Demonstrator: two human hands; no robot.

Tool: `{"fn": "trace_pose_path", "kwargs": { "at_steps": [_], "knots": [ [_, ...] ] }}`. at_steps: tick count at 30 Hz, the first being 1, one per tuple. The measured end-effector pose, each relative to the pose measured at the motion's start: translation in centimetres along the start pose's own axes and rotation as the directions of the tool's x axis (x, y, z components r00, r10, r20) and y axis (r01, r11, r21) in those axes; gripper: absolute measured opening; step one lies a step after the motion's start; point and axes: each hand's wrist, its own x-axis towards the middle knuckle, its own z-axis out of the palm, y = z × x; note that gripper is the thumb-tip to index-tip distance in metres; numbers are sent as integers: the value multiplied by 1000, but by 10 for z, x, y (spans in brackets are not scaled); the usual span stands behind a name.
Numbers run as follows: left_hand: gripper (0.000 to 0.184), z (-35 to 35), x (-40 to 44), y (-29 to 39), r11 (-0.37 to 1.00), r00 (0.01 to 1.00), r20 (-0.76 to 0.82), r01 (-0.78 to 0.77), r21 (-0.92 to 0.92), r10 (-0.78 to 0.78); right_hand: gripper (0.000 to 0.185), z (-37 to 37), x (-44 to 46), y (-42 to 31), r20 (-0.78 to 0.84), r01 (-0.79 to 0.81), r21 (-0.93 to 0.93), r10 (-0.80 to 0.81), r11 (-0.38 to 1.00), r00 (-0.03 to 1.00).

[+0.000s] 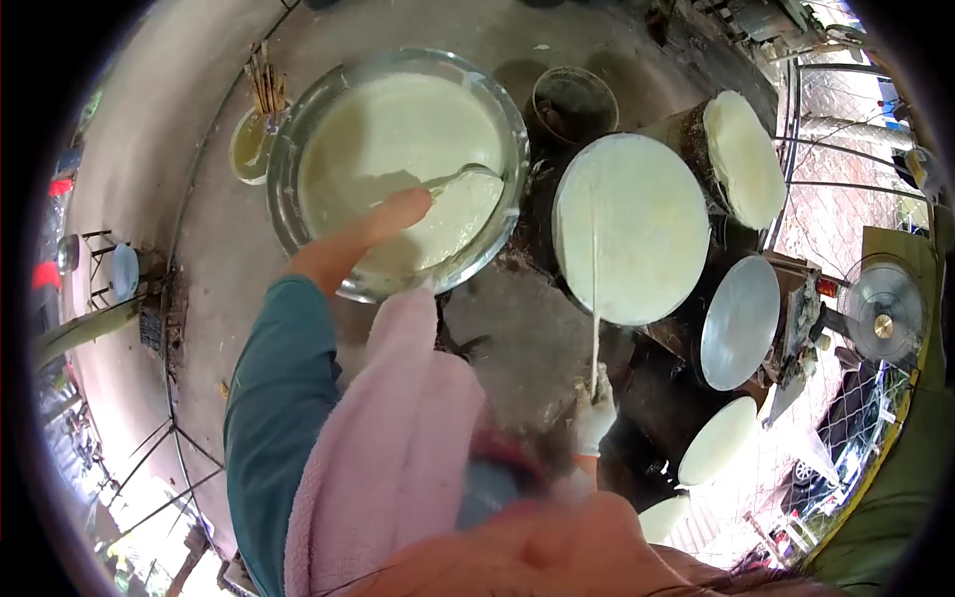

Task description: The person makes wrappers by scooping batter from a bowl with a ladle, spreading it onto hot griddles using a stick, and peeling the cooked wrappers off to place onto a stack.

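My left hand [403, 209] is closed round the handle of a ladle [479, 171], whose curved rim shows at the right side of a wide metal basin [282, 194]. Pale, creamy liquid [398, 129] fills much of this basin, and part of the ladle is hidden in it. In a whitish glove, my right hand [594, 413] grips the near end of a long thin stick [596, 338]. The stick's far part lies over a round steaming surface [647, 219] covered in a white layer; whether it touches the layer, I cannot tell.
A small tub [244, 149] with several brushes or sticks stands left of the basin. Beyond it sits a dark bucket [575, 104]. More round pale surfaces [744, 159] and a grey lid-like disc [740, 323] line the right, near a fan [882, 308]. A pink towel [388, 428] hangs before me.
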Motion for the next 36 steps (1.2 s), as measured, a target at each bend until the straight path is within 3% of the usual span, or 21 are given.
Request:
{"fn": "trace_pose_path", "kwargs": {
  "at_steps": [2,3,4,5,6,7,9,12,13,16,17,18,19,20,23,25,27,29,32,33,36],
  "knots": [
    [23,-10,-26,17,987,981,171,108,-117,-87,55,2,-3,52,13,194,-172,-195,966,981],
    [24,-42,-53,47,947,945,287,223,-230,-153,53,7,-16,42,64,126,-237,-114,963,991],
    [28,-74,-80,77,883,891,399,353,-310,-216,56,8,-18,75,141,103,-78,-91,992,986],
    [28,-12,-90,55,689,918,372,360,-629,-140,55,15,-31,77,168,81,-88,-65,993,984],
    [28,48,-99,33,323,937,343,344,-882,-61,54,24,-46,76,196,60,-98,-40,993,980],
    [29,107,-109,13,-43,950,312,312,-949,17,49,28,-60,80,275,42,-140,-1,989,961],
    [29,90,-136,45,-2,821,532,545,-839,207,44,36,-81,117,402,-100,-99,131,990,906],
    [36,110,-176,94,-500,882,303,457,-736,361,43,54,-101,185,575,-94,-106,138,990,806],
    [36,106,-191,114,-619,916,257,398,-677,308,43,57,-105,204,629,-66,-127,132,990,766],
    [30,62,-237,169,-805,964,160,267,-529,214,42,44,-117,225,679,-105,66,32,992,734],
    [29,57,-246,173,-837,966,134,258,-482,220,39,33,-121,220,686,-206,103,80,973,723],
    [27,49,-256,176,-866,968,107,249,-433,225,39,22,-125,210,692,-140,60,60,988,720],
    [24,34,-262,175,-891,894,-95,417,-180,438,38,13,-126,201,697,-70,20,37,997,716],
    [24,17,-268,170,-862,858,-157,448,-236,489,37,5,-130,192,703,1,-20,13,1000,711],
    [26,-57,-301,165,-789,764,-277,451,-417,583,38,-14,-151,133,515,390,54,-360,919,778],
    [28,-124,-340,179,-774,767,-307,359,-522,563,39,-28,-165,109,369,385,158,-416,909,831],
    [30,-157,-348,178,-682,868,-328,15,-731,372,44,-36,-179,80,186,375,221,-417,900,890],
    [29,-185,-354,183,-452,925,-363,-279,-847,109,51,-30,-136,123,84,348,390,-409,852,909],
    [26,-201,-308,151,-522,952,-295,-210,-827,85,54,-33,-115,109,70,157,624,-255,765,964],
    [24,-210,-292,147,-703,966,-243,-112,-703,89,54,-35,-113,103,38,142,590,-203,795,978],
    [24,-208,-274,153,-218,932,-361,-346,-913,32,54,-42,-90,118,-59,173,621,-175,765,983]
  ]
}}
